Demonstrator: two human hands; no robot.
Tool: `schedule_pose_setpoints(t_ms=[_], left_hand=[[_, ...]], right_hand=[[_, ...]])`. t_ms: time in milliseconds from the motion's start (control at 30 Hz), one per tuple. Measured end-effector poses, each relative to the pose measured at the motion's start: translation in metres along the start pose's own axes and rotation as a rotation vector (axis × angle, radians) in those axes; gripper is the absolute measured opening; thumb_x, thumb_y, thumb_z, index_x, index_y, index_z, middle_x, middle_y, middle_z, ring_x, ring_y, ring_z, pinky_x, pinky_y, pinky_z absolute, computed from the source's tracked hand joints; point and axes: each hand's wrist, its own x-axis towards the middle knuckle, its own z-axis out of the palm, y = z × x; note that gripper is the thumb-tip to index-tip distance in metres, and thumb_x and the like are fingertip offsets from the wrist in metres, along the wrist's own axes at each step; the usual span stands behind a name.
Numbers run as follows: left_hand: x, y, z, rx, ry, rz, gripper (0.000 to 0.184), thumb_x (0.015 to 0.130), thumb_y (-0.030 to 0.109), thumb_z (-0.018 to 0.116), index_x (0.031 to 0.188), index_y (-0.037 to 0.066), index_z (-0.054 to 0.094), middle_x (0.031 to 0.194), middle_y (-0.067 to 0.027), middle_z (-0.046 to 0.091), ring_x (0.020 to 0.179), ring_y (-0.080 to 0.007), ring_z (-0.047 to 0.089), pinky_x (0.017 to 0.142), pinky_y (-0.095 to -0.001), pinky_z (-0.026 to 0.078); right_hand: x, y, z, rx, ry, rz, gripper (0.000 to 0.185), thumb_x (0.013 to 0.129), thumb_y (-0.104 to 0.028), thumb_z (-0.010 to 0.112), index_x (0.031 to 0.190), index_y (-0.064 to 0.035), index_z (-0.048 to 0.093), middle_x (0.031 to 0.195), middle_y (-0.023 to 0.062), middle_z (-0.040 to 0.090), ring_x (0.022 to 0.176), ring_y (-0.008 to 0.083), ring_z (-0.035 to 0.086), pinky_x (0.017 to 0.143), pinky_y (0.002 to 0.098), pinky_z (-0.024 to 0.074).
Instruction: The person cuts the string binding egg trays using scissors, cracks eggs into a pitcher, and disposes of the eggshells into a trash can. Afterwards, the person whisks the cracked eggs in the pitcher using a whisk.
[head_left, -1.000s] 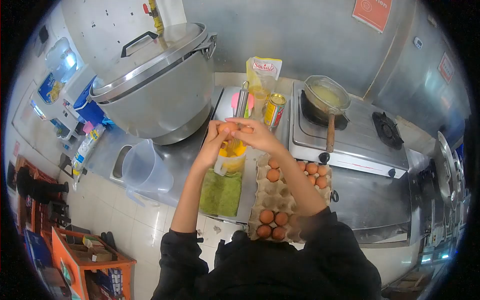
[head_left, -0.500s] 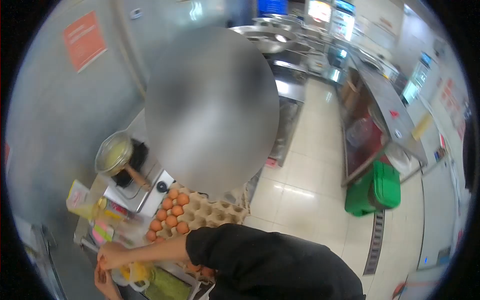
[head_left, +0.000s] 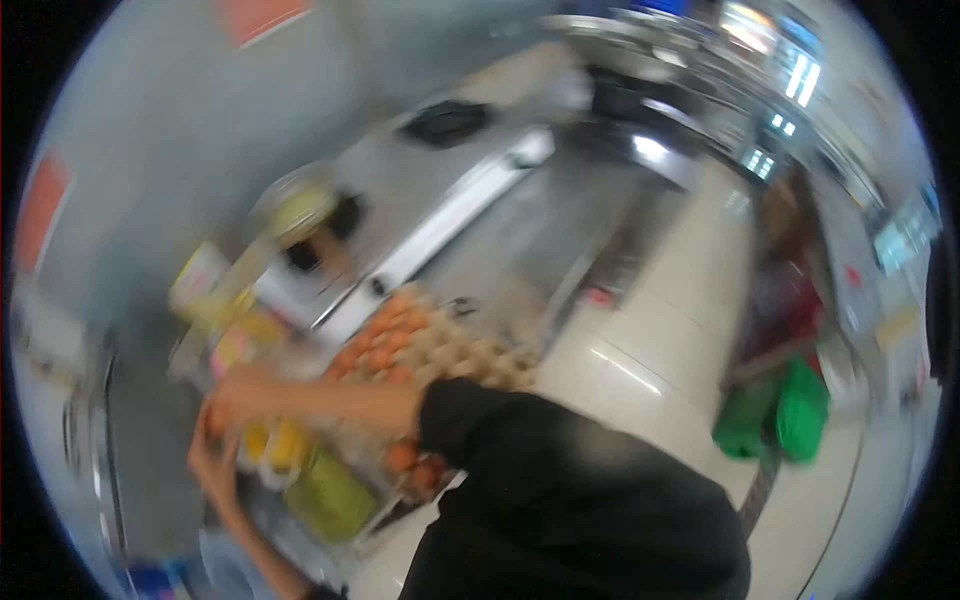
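Note:
At the lower left, my left hand [head_left: 212,462] and my right hand [head_left: 240,393] meet over the counter. A brownish-orange rounded thing that looks like an egg [head_left: 216,420] sits between them, with the left thumb and fingers around it. Blur smears the right fingers, which bend down beside it. Just right of the hands are a white-rimmed container with yellow contents [head_left: 290,442] and a tray of green material [head_left: 332,497]. Brown eggs [head_left: 380,358] fill part of a cardboard egg tray [head_left: 470,362] beyond my right forearm. More eggs [head_left: 403,457] lie under the arm.
A pan with a wooden handle [head_left: 305,215] stands on a burner behind the egg tray. Yellow packages [head_left: 205,285] are left of it. Farther back are an uncovered burner [head_left: 447,122] and large woks. A green bin [head_left: 800,410] is on the floor at right.
My view has turned, so the counter and hands appear higher and farther right. The blurred-out oval no longer covers the stove. Both hands stay together, and more of the left forearm shows.

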Motion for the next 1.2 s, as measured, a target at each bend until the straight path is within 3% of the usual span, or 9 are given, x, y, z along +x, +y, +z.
schedule_pose_setpoints(t_ms=[133, 333, 400, 600, 733, 867, 1000, 1067, 1200], left_hand=[[0.001, -0.002, -0.005, -0.25, 0.138, -0.089, 0.041, 0.076, 0.005, 0.066, 0.114, 0.001, 0.051, 0.102, -0.0106, 0.061, 0.095, -0.0176, 0.059, 0.082, -0.0279, 0.047], [0.0, 0.018, 0.003, -0.619, 0.208, -0.241, 0.032, 0.078, 0.004, 0.065, 0.107, -0.001, 0.055, 0.102, -0.01, 0.059, 0.087, -0.0122, 0.058, 0.076, -0.0236, 0.047], [-0.002, 0.047, 0.017, -0.673, 0.211, -0.22, 0.029, 0.078, 0.005, 0.065, 0.105, 0.0, 0.057, 0.101, -0.0099, 0.06, 0.084, -0.0123, 0.059, 0.07, -0.023, 0.048], [-0.027, 0.103, 0.101, -0.703, -0.12, -0.367, 0.037, 0.074, 0.015, 0.071, 0.105, 0.004, 0.056, 0.097, -0.0067, 0.061, 0.078, -0.0114, 0.06, 0.064, -0.0218, 0.048], [-0.054, 0.137, 0.163, -0.792, -0.208, -0.287, 0.038, 0.073, 0.02, 0.071, 0.104, 0.003, 0.055, 0.094, -0.0082, 0.062, 0.08, -0.0142, 0.06, 0.068, -0.0249, 0.049], [-0.064, 0.163, 0.194, -0.916, -0.452, -0.328, 0.037, 0.074, 0.02, 0.071, 0.102, 0.003, 0.056, 0.099, -0.009, 0.06, 0.084, -0.0153, 0.06, 0.072, -0.0287, 0.05], [-0.06, 0.172, 0.203, -0.864, -0.463, -0.279, 0.035, 0.074, 0.02, 0.071, 0.098, 0.0, 0.056, 0.092, -0.0117, 0.062, 0.08, -0.0163, 0.062, 0.068, -0.0263, 0.05], [-0.056, 0.175, 0.192, -0.862, -0.552, -0.371, 0.032, 0.076, 0.021, 0.068, 0.097, 0.0, 0.057, 0.096, -0.0134, 0.061, 0.087, -0.0203, 0.06, 0.075, -0.031, 0.049], [-0.072, 0.154, 0.208, -0.423, -0.364, -0.002, 0.031, 0.079, 0.024, 0.061, 0.099, 0.0, 0.057, 0.104, -0.0129, 0.058, 0.096, -0.0255, 0.055, 0.083, -0.0375, 0.045]], right_hand=[[0.003, -0.016, -0.013, -0.004, -0.034, 0.031, 0.046, 0.068, -0.028, 0.065, 0.113, -0.0238, 0.058, 0.09, 0.0091, 0.064, 0.074, 0.0269, 0.061, 0.064, 0.0365, 0.048], [-0.007, -0.011, -0.02, 0.447, -0.02, 0.058, 0.042, 0.07, -0.024, 0.069, 0.109, -0.0116, 0.059, 0.087, 0.0068, 0.065, 0.08, 0.018, 0.063, 0.071, 0.0276, 0.0475], [-0.025, -0.021, -0.044, 0.529, -0.1, 0.32, 0.04, 0.074, -0.022, 0.068, 0.111, -0.0104, 0.058, 0.089, 0.0056, 0.065, 0.081, 0.0119, 0.06, 0.072, 0.0246, 0.0467], [-0.138, -0.01, -0.105, 0.549, -0.077, 0.603, 0.043, 0.08, -0.022, 0.066, 0.117, -0.0051, 0.053, 0.062, -0.005, 0.053, 0.048, 0.0019, 0.043, 0.04, 0.0178, 0.0302], [-0.206, -0.049, -0.144, 0.582, 0.034, 1.048, 0.046, 0.08, -0.017, 0.064, 0.122, -0.0068, 0.049, 0.063, -0.0023, 0.055, 0.048, 0.0043, 0.045, 0.043, 0.0188, 0.0329], [-0.273, -0.049, -0.144, 0.56, 0.279, 1.059, 0.046, 0.08, -0.015, 0.061, 0.124, -0.01, 0.048, 0.073, 0.0029, 0.059, 0.056, 0.0077, 0.053, 0.047, 0.0211, 0.0402], [-0.288, -0.057, -0.14, 0.613, 0.382, 1.141, 0.054, 0.08, -0.016, 0.062, 0.129, -0.0104, 0.042, 0.074, 0.004, 0.06, 0.057, 0.0083, 0.054, 0.047, 0.021, 0.0408], [-0.283, -0.068, -0.135, 0.581, 0.451, 1.304, 0.059, 0.08, -0.02, 0.061, 0.132, -0.0089, 0.036, 0.102, 0.0064, 0.057, 0.07, 0.0116, 0.059, 0.059, 0.0239, 0.0481], [-0.29, -0.062, -0.125, 0.549, 0.526, 1.296, 0.063, 0.081, -0.018, 0.062, 0.135, -0.0094, 0.03, 0.075, 0.005, 0.059, 0.057, 0.011, 0.056, 0.047, 0.0217, 0.0434]])
